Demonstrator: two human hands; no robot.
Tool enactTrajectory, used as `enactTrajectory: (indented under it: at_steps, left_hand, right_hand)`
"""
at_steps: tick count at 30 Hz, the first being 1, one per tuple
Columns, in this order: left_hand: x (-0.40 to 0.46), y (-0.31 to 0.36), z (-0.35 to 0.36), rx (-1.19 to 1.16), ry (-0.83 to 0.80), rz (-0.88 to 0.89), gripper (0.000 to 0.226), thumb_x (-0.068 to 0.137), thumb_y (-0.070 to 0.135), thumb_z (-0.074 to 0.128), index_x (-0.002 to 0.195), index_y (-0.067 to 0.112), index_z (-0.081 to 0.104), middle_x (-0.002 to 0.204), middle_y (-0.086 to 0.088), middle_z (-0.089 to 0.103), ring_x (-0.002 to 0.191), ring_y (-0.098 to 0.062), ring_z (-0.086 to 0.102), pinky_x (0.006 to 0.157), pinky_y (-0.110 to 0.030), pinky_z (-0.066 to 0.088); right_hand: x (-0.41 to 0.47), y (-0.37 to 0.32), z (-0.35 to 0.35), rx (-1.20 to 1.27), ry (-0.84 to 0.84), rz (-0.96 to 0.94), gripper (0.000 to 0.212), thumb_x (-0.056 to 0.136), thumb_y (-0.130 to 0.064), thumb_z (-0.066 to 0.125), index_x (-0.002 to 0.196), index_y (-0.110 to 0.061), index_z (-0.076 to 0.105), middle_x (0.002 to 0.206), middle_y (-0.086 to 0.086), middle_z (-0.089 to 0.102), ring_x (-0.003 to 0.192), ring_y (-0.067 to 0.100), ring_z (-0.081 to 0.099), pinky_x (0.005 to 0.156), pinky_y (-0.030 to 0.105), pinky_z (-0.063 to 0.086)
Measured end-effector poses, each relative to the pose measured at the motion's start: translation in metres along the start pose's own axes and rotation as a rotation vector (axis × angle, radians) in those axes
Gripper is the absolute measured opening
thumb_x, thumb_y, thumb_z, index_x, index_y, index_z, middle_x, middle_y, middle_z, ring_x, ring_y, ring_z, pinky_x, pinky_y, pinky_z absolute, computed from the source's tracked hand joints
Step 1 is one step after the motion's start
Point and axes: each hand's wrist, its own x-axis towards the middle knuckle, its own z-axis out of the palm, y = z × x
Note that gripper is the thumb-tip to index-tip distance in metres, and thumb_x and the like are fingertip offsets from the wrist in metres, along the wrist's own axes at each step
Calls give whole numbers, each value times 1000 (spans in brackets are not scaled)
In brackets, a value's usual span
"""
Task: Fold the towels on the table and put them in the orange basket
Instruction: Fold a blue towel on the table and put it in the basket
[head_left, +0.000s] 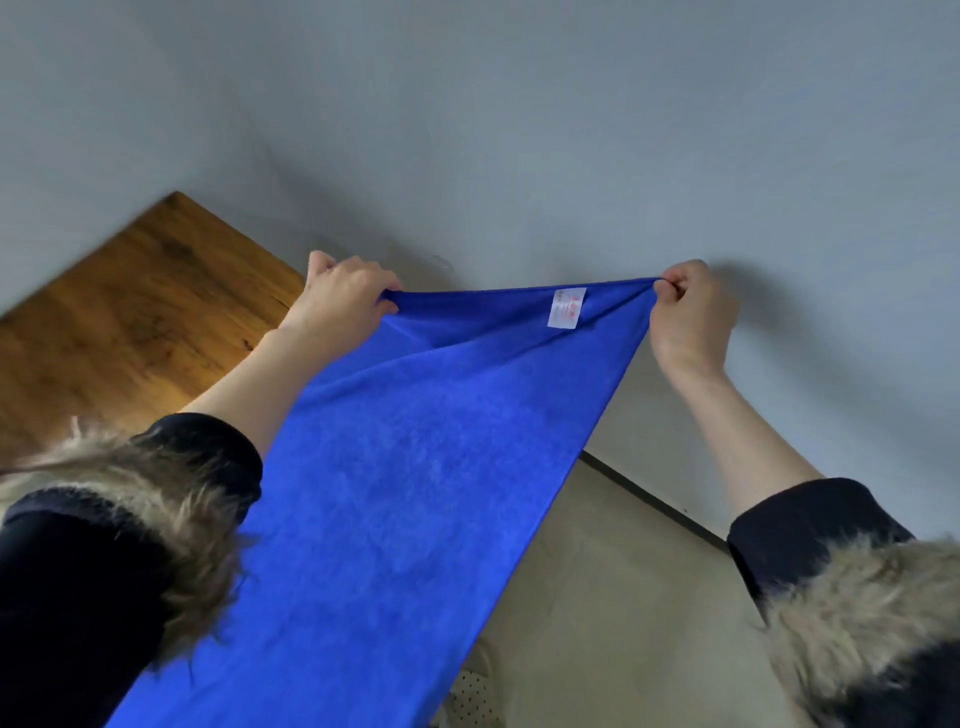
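A blue towel (395, 493) hangs stretched in the air in front of me, its top edge taut between my hands and the rest falling toward the bottom of the view. A small white label (566, 307) is sewn near its upper right corner. My left hand (343, 299) pinches the upper left corner. My right hand (693, 312) pinches the upper right corner. Both arms are raised, in dark sleeves with fur cuffs. The wooden table (130, 322) shows at the left, behind my left arm. The orange basket is not in view.
A grey wall (519, 130) fills the background. Beige floor (623, 597) lies at the lower right, with a dark baseboard (654, 501) along the wall. A white perforated object (470, 699) peeks out under the towel's right edge.
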Motion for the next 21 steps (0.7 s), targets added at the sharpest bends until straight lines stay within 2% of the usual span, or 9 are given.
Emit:
enactTrajectory:
  at_steps: [2,5,10,14,18,21]
  left_hand:
    - [-4,-12,-10,35,40,-38,20,91,9,51,104,13,65,103,-7,63,100,-27,50,81,-36,20]
    - [-8,-25,-35,70,200,-105,24,88,4,49,102,10,67,101,-14,62,102,-34,50,80,-40,28]
    - [-6,-37,-93,-73,373,-260,21,89,13,52,100,2,66,101,-21,63,100,-39,53,83,-43,40]
    - [-34,-47,-123,-123,411,-252,19,88,14,56,97,0,66,99,-22,65,97,-38,55,84,-43,41]
    - [-95,-59,-128,-170,394,-204,23,85,0,50,98,3,69,102,-19,67,100,-36,56,89,-37,38]
    - [-149,-66,-126,-186,395,-190,26,86,-3,49,99,4,70,101,-16,67,99,-34,55,88,-34,37]
  right_hand:
    - [2,-9,-2,0,9,0,16,91,-4,43,95,-2,58,88,11,61,78,21,51,61,16,26]
    - [0,-28,-5,12,8,-34,17,91,-4,42,95,-3,58,90,9,61,83,22,52,67,19,31]
    - [-3,-72,-23,88,64,-114,15,89,-5,42,93,-4,57,82,1,54,76,17,48,64,19,30]
    - [-32,-100,-42,167,90,-143,9,87,-9,48,91,-7,57,81,0,55,73,17,49,60,15,28]
    - [-100,-107,-46,253,5,-186,10,85,-8,54,81,-17,50,74,-1,56,65,14,49,56,9,32]
    - [-158,-102,-44,278,-66,-172,11,86,-8,55,80,-17,52,69,-6,54,62,10,50,59,14,37]
